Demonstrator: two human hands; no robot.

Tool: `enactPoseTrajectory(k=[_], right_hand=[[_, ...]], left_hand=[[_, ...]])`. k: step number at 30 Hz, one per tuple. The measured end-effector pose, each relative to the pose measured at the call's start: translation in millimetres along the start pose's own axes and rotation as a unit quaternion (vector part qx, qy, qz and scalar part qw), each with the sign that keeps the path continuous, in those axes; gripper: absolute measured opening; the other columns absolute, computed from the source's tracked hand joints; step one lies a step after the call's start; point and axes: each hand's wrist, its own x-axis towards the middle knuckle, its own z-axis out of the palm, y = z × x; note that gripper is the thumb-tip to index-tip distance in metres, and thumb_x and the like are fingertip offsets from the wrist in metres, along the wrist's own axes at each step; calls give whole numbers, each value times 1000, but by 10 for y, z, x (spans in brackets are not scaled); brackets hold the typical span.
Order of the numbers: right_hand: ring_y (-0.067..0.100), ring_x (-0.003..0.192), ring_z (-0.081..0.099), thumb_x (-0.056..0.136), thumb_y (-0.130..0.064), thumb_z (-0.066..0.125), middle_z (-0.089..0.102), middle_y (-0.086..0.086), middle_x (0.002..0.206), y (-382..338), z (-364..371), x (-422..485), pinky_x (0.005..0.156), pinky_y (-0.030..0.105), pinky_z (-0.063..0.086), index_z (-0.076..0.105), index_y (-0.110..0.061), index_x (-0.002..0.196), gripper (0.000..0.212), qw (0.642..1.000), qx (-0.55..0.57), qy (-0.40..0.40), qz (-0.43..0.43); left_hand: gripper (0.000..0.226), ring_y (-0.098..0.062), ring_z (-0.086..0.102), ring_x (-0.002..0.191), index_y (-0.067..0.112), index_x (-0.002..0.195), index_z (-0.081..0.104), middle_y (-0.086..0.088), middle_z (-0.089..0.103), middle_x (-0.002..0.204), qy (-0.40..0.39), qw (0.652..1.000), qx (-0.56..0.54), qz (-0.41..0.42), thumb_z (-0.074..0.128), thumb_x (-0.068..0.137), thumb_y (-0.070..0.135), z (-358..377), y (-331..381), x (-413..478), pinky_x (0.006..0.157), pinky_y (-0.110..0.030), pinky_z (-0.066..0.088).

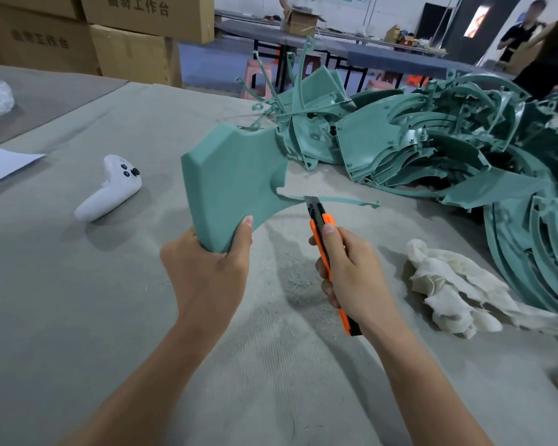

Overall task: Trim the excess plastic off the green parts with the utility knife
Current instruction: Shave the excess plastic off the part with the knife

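Part being worked: green part, a flat curved panel, held up in the air above the table, roughly centre of view. Left hand grips its lower corner, thumb pressed on the near face, other fingers going round the edge out of sight. Right hand is wrapped round the utility knife, one digit laid along the orange top, blade pushed out. Blade tip touches the thin strip of excess plastic that trails off the panel's lower right edge and hangs free to the right.

Handling, judged: panel looks light, since a one-handed corner grip carries it. Thin moulded shell, stiff across the face, matte, probably not slippery. The strip looks thin and floppy, so it will likely bend away from the blade rather than cut clean unless the cut is made close to its root, where the panel backs it up. Best hold seems to be the thick rim, near the cut yet clear of the blade's path; the present corner grip is well apart from the blade, safe but may let the panel twist.

Pile of green parts lies at the far right of the table. White rag lies near the right hand, shavings between the hands, white controller to the left.
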Motion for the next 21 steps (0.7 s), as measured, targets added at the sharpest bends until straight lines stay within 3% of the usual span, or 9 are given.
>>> enactPoseTrajectory(k=[4, 9, 13, 18, 21], right_hand=[[4, 41, 39, 104, -46, 36, 48, -7, 52, -55, 94, -36, 45, 24, 31, 59, -15, 86, 43, 999, 0, -20, -42], [4, 39, 40, 105, -44, 35, 48, -6, 52, -65, 114, -41, 46, 25, 31, 60, -13, 86, 44, 999, -1, -31, -25], [6, 41, 40, 105, -43, 35, 49, -5, 54, -66, 89, -36, 46, 25, 32, 61, -14, 86, 43, 999, 8, -31, -8], [8, 43, 40, 105, -43, 36, 50, -3, 56, -91, 54, -32, 46, 27, 32, 61, -15, 87, 42, 1000, 8, -21, -5], [8, 42, 42, 105, -43, 36, 50, -5, 55, -128, 103, -69, 43, 24, 34, 61, -15, 90, 40, 999, 24, -26, -12]], left_hand=[[43, -38, 64, 55, -7, 63, 60, -24, 63, 60, -14, 999, 17, 25, 69, 77, 32, 25, 22, -25, 48, -53, 50], [42, -31, 62, 53, -4, 60, 62, -20, 63, 56, -20, 999, 30, 34, 68, 77, 34, 19, 24, -33, 47, -50, 49], [41, -37, 64, 55, -5, 61, 60, -22, 63, 57, -26, 999, 14, 26, 69, 77, 32, 21, 16, -30, 45, -52, 49], [45, -33, 59, 50, -5, 58, 59, -20, 61, 55, -27, 998, 32, 45, 66, 78, 35, 19, 12, -41, 45, -49, 45], [46, -28, 51, 45, -5, 55, 55, -17, 54, 46, -37, 998, 26, 52, 66, 80, 32, 22, 18, -71, 41, -37, 41]])
